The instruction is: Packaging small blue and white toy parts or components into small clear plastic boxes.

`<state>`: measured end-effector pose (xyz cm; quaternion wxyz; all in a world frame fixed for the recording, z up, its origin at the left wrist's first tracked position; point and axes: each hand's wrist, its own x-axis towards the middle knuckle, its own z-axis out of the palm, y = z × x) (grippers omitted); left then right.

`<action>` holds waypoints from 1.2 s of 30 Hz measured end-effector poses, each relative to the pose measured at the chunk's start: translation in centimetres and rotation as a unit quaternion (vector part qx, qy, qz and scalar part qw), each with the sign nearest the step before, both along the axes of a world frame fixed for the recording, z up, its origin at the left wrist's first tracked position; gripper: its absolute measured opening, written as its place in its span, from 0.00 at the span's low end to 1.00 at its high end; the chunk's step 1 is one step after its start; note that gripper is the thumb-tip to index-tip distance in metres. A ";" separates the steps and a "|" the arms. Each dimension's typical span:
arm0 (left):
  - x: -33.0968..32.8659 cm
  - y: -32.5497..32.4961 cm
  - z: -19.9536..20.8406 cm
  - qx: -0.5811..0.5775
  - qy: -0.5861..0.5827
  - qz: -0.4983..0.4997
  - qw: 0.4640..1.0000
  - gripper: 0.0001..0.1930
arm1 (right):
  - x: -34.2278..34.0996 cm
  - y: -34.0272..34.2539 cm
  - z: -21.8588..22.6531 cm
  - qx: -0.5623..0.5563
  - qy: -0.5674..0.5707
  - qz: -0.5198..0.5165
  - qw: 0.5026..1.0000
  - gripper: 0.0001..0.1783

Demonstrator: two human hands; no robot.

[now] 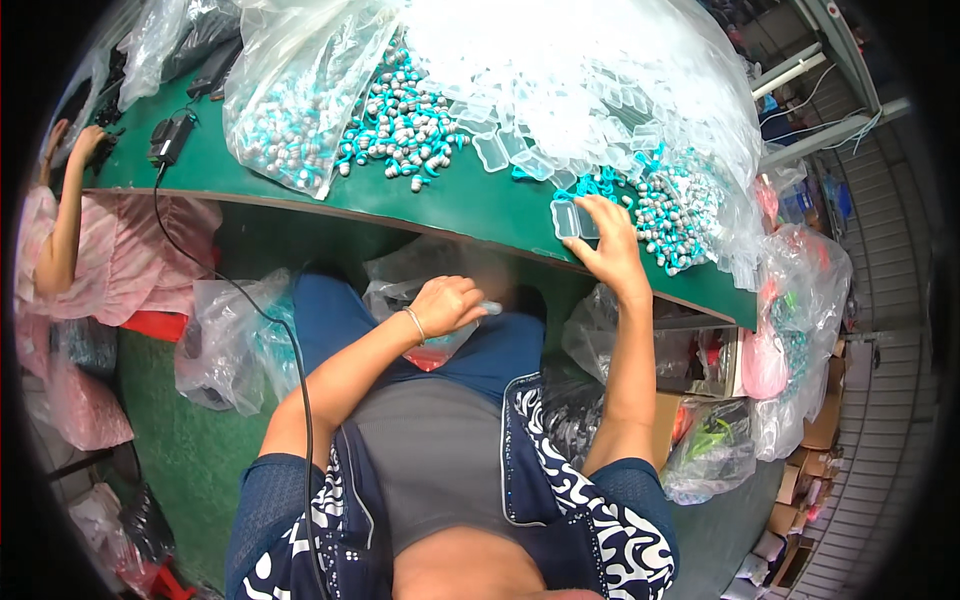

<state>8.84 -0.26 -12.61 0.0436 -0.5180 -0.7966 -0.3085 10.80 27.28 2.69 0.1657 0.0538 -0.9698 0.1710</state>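
My right hand (pixel 610 240) rests on the green table's near edge (pixel 460 205), fingers spread over a small clear plastic case (pixel 567 218). Just beyond it lies a heap of little grey and teal pieces (pixel 670 205) and a pile of clear plastic cases (pixel 560 110). My left hand (pixel 447 303) is down over my lap, fingers curled around a small clear item whose tip shows at the fingertips. It hovers above an open clear plastic bag (pixel 420 270) that sits between my knees.
More grey and teal pieces (pixel 400 125) spill from a clear bag (pixel 290 110) at the table's middle. A black adapter (pixel 170 140) and cable lie at the left. Another person in pink (pixel 90 250) sits left. Bags and cardboard boxes (pixel 800 440) crowd the right.
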 end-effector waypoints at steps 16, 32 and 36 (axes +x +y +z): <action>-2.5 -2.6 8.7 0.173 0.093 0.188 0.962 0.06 | 0.8 -7.5 -1.4 0.000 0.121 0.088 0.989 0.08; -7.8 -2.8 10.8 0.134 0.073 0.370 0.916 0.08 | -3.2 -1.0 -2.3 0.080 0.158 -0.093 0.980 0.06; -7.6 -2.9 11.0 0.135 0.072 0.362 0.920 0.08 | -3.4 -1.6 -2.2 0.101 0.138 -0.079 0.982 0.06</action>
